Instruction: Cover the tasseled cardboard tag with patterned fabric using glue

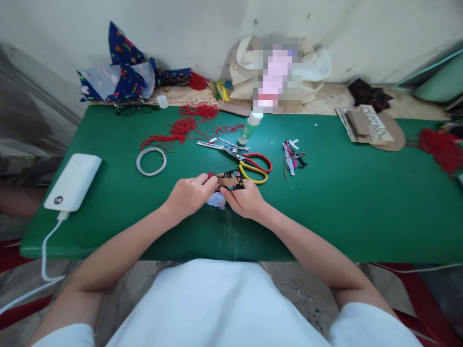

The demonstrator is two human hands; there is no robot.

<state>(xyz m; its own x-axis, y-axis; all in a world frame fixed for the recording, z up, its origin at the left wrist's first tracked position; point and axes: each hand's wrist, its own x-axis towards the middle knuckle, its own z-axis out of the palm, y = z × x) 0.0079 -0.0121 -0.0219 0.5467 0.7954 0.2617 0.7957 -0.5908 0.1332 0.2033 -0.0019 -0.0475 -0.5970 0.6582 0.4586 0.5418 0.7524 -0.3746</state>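
Both hands meet near the front middle of the green table, closed on a small piece of cardboard edged with dark flowered fabric (236,179). My left hand (190,194) pinches its left end, where a bit of red string shows. My right hand (248,198) grips the lower right part, thumb on the near side. Below the fingers lies a pale bluish, scallop-edged piece (216,200), partly hidden. Just beyond the hands rest scissors (256,166) with one red and one yellow handle, beside a utility knife (211,145). A glue bottle (250,128) with a white cap stands behind them.
Red cords (183,129) spread across the back left, near a roll of tape (151,161). A white power bank (74,182) with a cable sits at the left edge. Scraps (291,158) lie right of the scissors; cardboard pieces (369,129) are farther right. A cloth bag (240,72) leans against the wall.
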